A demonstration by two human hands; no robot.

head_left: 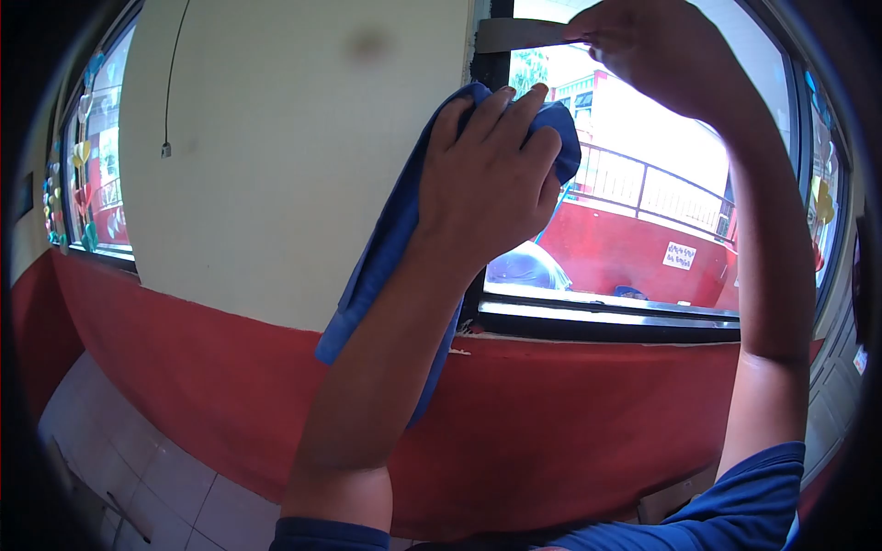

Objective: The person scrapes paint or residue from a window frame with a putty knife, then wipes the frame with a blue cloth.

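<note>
My left hand (491,179) grips a blue cloth (386,248) and presses it against the dark window frame (487,69), where the cream wall meets the glass. The cloth hangs down past my forearm. My right hand (657,55) is raised higher, pinching the end of a flat grey strip (519,35) that runs across the top of the pane. The window glass (634,211) lies between my two arms.
A metal sill (606,317) runs along the window's base above a red lower wall (570,413). A cream wall (294,156) with a thin hanging cable (168,110) fills the left. Another window with colourful heart decorations (83,184) sits far left. White tiles (156,459) lie below.
</note>
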